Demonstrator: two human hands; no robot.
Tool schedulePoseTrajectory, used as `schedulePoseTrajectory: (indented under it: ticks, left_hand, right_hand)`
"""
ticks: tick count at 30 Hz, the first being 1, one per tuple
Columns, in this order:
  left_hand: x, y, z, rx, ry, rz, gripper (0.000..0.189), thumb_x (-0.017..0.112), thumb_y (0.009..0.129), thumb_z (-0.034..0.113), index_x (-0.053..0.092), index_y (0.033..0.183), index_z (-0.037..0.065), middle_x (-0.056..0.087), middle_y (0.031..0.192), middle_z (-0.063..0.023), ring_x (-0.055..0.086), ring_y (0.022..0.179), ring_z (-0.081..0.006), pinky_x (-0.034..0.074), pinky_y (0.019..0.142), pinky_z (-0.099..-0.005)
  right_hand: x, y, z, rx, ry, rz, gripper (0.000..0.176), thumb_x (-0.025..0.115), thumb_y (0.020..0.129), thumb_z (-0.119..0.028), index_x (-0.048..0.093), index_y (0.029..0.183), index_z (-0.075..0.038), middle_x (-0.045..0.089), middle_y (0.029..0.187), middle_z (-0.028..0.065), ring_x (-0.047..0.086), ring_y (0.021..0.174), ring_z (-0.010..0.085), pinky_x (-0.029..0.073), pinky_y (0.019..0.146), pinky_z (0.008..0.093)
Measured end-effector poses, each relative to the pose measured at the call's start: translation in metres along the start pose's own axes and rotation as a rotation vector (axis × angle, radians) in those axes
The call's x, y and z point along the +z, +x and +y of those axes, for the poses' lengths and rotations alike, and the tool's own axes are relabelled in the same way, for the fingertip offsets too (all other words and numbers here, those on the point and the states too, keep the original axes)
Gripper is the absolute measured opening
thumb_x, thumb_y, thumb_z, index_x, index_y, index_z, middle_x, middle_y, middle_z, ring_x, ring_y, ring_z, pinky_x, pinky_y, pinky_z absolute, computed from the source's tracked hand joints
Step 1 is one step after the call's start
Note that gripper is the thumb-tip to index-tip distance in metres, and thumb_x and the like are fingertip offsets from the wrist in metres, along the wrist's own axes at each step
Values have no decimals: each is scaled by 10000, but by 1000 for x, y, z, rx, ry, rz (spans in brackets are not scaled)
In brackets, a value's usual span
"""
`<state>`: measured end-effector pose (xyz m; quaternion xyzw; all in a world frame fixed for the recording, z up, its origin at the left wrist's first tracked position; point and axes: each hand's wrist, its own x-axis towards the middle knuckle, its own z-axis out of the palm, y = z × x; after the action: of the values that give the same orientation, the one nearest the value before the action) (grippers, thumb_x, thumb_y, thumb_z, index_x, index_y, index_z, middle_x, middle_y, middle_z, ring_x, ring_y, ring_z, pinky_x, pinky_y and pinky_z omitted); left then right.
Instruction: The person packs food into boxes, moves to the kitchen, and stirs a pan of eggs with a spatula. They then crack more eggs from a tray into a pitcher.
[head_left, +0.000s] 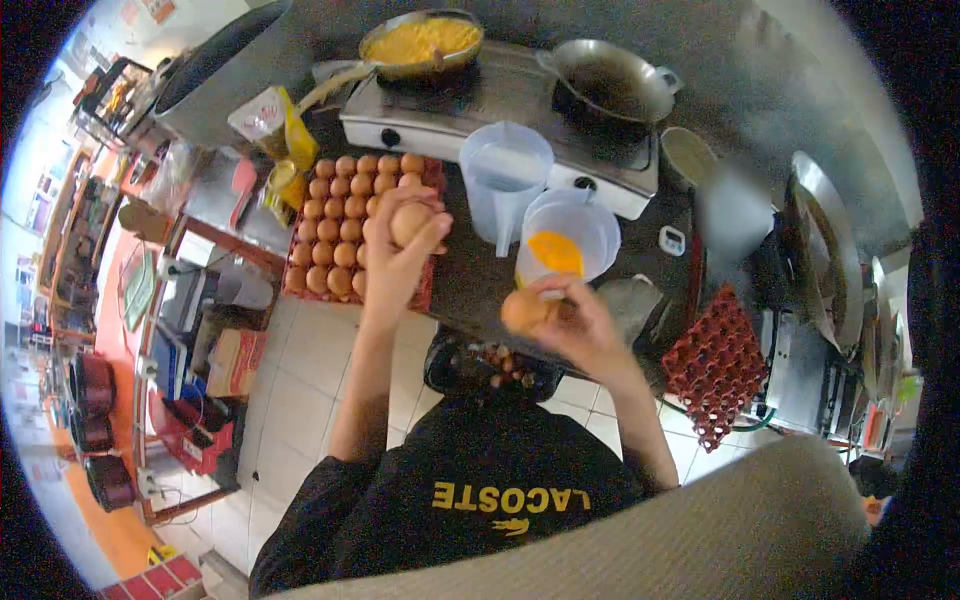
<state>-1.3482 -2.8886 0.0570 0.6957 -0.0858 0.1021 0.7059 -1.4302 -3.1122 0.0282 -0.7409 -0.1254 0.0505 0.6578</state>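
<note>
My left hand point(398, 250) is wrapped round a brown egg point(409, 223) above the right side of a red tray of eggs point(338, 215). Lower right of centre, my right hand point(577, 318) holds a brown egg or shell point(524, 312) beside the near rim of a clear plastic jug point(597, 225). Whether that shell is cracked is blurred. Orange-yellow yolk point(556, 253) shows in this jug. A second clear jug point(500, 165) stands just behind it to the left.
A two-burner stove point(500, 120) carries a pan of yellow food point(420, 42) and a dark wok point(614, 85). An empty red egg tray point(715, 365) lies at the right. Below the counter, a black bin point(445, 365) holds shells. A small timer point(672, 240) is near the jugs.
</note>
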Motion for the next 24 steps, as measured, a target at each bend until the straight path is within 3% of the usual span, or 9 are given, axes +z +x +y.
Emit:
schedulePoseTrajectory:
  ticks: [2, 5, 8, 9, 12, 16, 17, 21, 24]
  left_hand:
    - [-31, -11, -16, -27, 47, 94, 269, 690, 810, 72, 560, 1045, 58, 568, 969, -16, 564, 788, -72, 510, 600, -187]
    - [-70, -32, -21, -60, 242, 222, 252, 679, 822, 69, 553, 1040, 60, 565, 995, -17, 568, 796, -79, 502, 600, -193]
    - [-108, -57, -28, -149, 106, 266, 260, 681, 824, 85, 549, 1047, 65, 565, 990, -16, 569, 802, -85, 504, 613, -210]
    - [-118, -65, -32, -168, 121, 331, 262, 685, 828, 119, 547, 1045, 70, 571, 980, -17, 571, 806, -88, 505, 624, -225]
    - [-142, -86, -40, -284, 192, 405, 277, 651, 854, 147, 517, 1092, 98, 586, 923, 2, 555, 772, -66, 471, 627, -209]
    - [-148, -101, -24, -360, 217, 429, 350, 662, 843, 183, 477, 1130, 109, 562, 1028, -29, 569, 873, -115, 491, 676, -237]
    - [-155, -102, -29, -380, 138, 424, 466, 729, 785, 147, 428, 1132, 69, 506, 1053, -74, 544, 857, -129, 519, 682, -253]
    - [-173, -116, -56, -219, 149, 363, 584, 686, 731, 30, 313, 1177, 73, 415, 1121, -99, 486, 1010, -187, 497, 791, -285]
    - [-174, -116, -65, -146, 173, 358, 545, 632, 733, -15, 307, 1162, 75, 426, 1086, -89, 499, 970, -177, 486, 793, -273]
  right_hand:
    - [29, -6, 9, -29, -159, -181, 398, 674, 816, -155, 502, 1164, -65, 533, 1113, 134, 564, 1026, 265, 461, 901, 342]
    - [64, -16, 46, -89, -497, -198, 360, 633, 827, -129, 509, 1157, -55, 487, 1162, 196, 547, 1040, 353, 466, 902, 410]
    - [91, -20, 64, -113, -768, -160, 346, 602, 827, -103, 517, 1155, -39, 453, 1191, 216, 531, 1050, 384, 466, 895, 451]
    - [100, -12, 63, -52, -727, -163, 358, 596, 817, -99, 519, 1156, -15, 470, 1160, 207, 531, 1047, 376, 464, 903, 437]
    - [119, 33, 61, -224, -760, -146, 375, 601, 809, -102, 517, 1159, 3, 463, 1176, 198, 534, 1042, 364, 463, 910, 411]
    - [162, 107, 72, -408, -686, -132, 363, 606, 801, -90, 527, 1147, -13, 467, 1148, 170, 550, 1003, 347, 473, 881, 411]
    - [177, 117, 69, -422, -686, -165, 363, 604, 799, -83, 527, 1147, -16, 475, 1130, 162, 553, 992, 339, 479, 860, 413]
    - [217, 133, 91, -348, -965, -256, 362, 596, 806, -105, 525, 1151, -18, 473, 1126, 161, 575, 954, 321, 503, 801, 424]
    - [220, 140, 107, -366, -940, -216, 329, 598, 797, -88, 524, 1116, -62, 435, 1193, 213, 565, 977, 363, 517, 791, 485]
